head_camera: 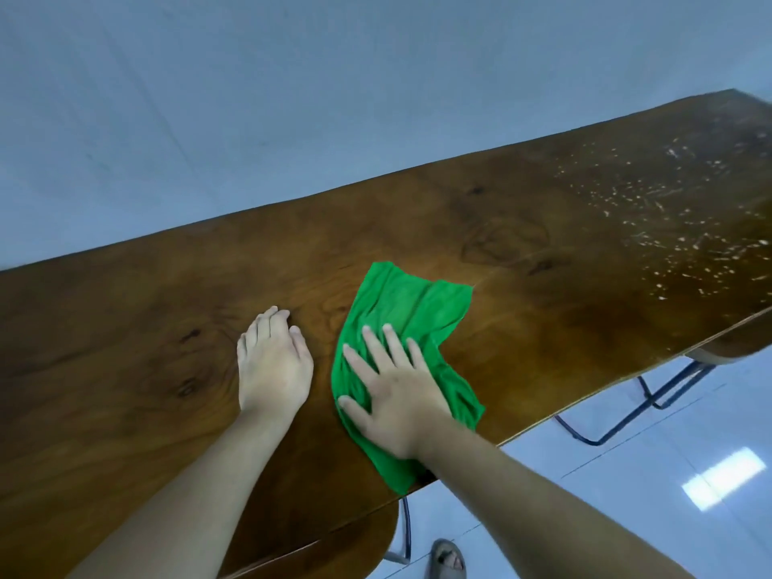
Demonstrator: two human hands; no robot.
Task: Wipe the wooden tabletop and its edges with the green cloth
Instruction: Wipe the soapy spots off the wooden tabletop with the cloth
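a pale blue-grey wall (250,98) fills the upper half of the frame, and below it a long wooden surface (522,227) runs on a slant from the lower left up to the upper right. its top is dark brown with knots and swirling grain. toward the upper right end it is scattered with small whitish specks (685,227). the near edge cuts across the lower right, and beyond it lies a glossy white tiled floor (626,495) with a bright reflected patch. dark metal legs (626,415) show under the surface at the right, and a foot in a sandal (448,559) stands on the floor at the bottom centre.

the green cloth (411,315) lies crumpled near the middle of the frame, spread from mid-surface down to the near edge, where one corner hangs slightly over. the right hand (394,405) presses flat on the lower part of the cloth, fingers spread wide and palm down; its grip is open, holding the cloth by pressure and not clasping it. the left hand (273,365) rests just beside the cloth at the left, on the bare wood, fingers loosely curled downward and holding nothing. a narrow strip of wood separates it from the cloth. both bare forearms reach in from the bottom of the frame.
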